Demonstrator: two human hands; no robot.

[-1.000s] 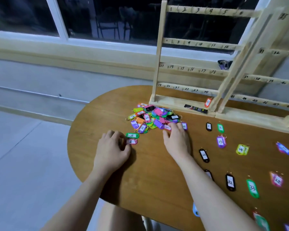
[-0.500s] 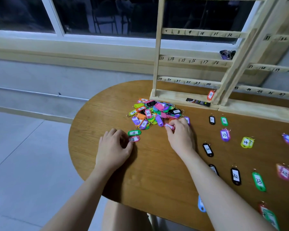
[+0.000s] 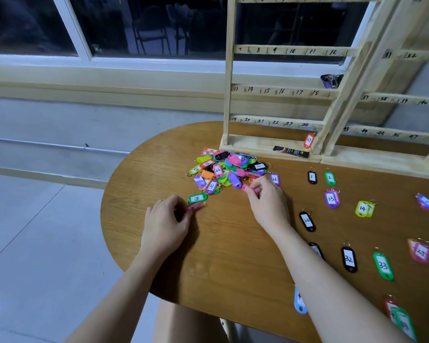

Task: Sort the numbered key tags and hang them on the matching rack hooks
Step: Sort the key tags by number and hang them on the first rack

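Note:
A pile of coloured key tags (image 3: 227, 169) lies on the wooden table (image 3: 228, 256) in front of the numbered wooden rack (image 3: 278, 92). My right hand (image 3: 268, 204) pinches a pink tag (image 3: 248, 188) at the pile's near edge. My left hand (image 3: 166, 224) rests on the table with curled fingers, holding another pink tag (image 3: 195, 207) just below a green tag (image 3: 197, 198). Sorted tags lie to the right: black 1 (image 3: 312, 177), green 2 (image 3: 330, 178), purple 13 (image 3: 331, 199), yellow 14 (image 3: 364, 208), black 20 (image 3: 307, 221), black 32 (image 3: 348, 259), green 33 (image 3: 383, 266).
An orange tag (image 3: 309, 140) hangs on the rack's lowest rail near 24. A black packet (image 3: 290, 152) lies on the rack base. A second rack section (image 3: 401, 100) stands at the right. The table's rounded left edge drops to a tiled floor.
My right hand has curled and picked a pink tag from the pile's edge. My left hand has pinched the pink tag beside it. The view has tilted down slightly.

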